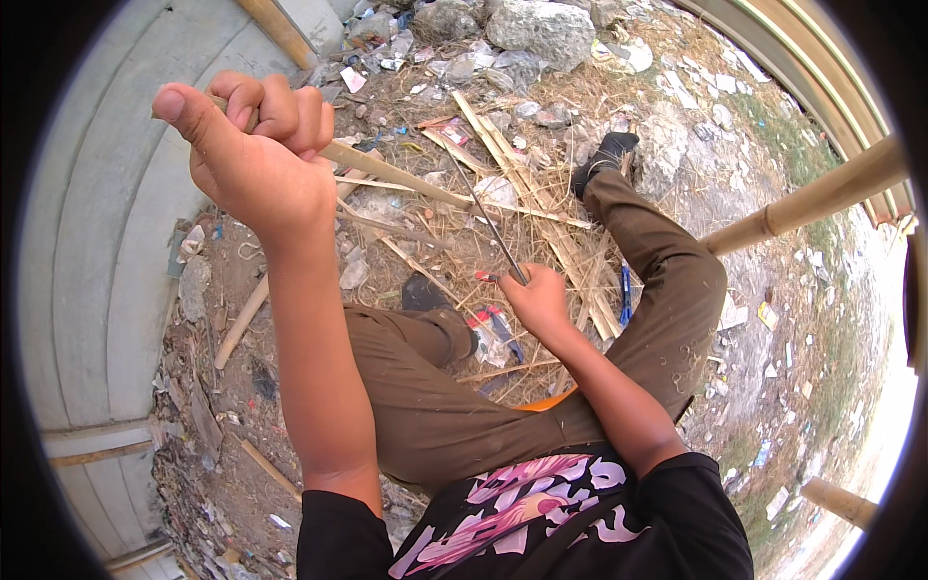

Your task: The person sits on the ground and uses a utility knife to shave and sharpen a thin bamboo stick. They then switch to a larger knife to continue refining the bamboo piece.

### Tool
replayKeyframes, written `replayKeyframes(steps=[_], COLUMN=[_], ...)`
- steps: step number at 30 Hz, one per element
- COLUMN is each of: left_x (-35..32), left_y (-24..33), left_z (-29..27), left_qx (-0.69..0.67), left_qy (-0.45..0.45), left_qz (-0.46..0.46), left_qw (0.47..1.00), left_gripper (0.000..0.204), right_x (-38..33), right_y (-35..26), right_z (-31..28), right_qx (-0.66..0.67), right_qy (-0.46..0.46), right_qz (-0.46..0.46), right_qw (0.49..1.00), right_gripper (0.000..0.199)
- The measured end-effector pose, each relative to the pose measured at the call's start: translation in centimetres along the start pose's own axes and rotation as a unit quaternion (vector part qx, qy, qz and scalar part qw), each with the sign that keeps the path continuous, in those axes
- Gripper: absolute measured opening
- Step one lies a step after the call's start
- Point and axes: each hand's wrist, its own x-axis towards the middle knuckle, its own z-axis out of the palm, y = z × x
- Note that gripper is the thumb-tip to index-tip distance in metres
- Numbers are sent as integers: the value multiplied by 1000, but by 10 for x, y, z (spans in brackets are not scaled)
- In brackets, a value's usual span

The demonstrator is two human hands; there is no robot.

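Note:
My left hand [256,159] is raised at the upper left, its fingers wrapped round a bamboo stick [396,176]. The stick slants down from the fist toward the middle, over the ground. Between my legs, my right hand [537,302] is closed round a long, narrow-bladed knife [495,232]. Its dark blade points up and away, crossing near the stick's far end; whether they touch I cannot tell. A small red part shows beside the right fingers. Most of the grip is hidden in the hand.
Split bamboo strips [522,179] and shavings litter the ground between my legs. A blue tool [626,295] lies by my right leg. Rocks [541,34] sit at the far side. Grey wall panels [116,222] rise at left; a bamboo pole [812,201] juts in at right.

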Motion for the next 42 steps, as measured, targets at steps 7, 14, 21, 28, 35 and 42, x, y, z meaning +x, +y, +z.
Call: replayKeyframes(steps=[7, 14, 21, 28, 35, 42], left_x=[0, 4, 7, -5, -11, 0], left_y=[3, -1, 14, 28, 18, 15], left_z=[-3, 3, 0, 4, 23, 29], left_qx=[20, 53, 39, 22, 78, 106], left_qy=[28, 52, 76, 78, 52, 53], left_qz=[5, 8, 27, 17, 37, 46], left_qw=[999, 997, 996, 997, 995, 992], left_gripper=[70, 69, 61, 47, 33, 42], right_x=[-24, 10, -4, -7, -36, -24], right_y=[-52, 32, 11, -44, -50, 14], right_z=[-16, 12, -16, -47, -39, 19], right_qx=[110, -22, 103, 438, 358, 197], right_qy=[122, -18, -46, -177, 31, 13], right_qz=[-226, 60, 85, 207, -159, -73], right_qw=[960, 998, 990, 857, 919, 977], right_gripper=[26, 37, 33, 32, 24, 26])
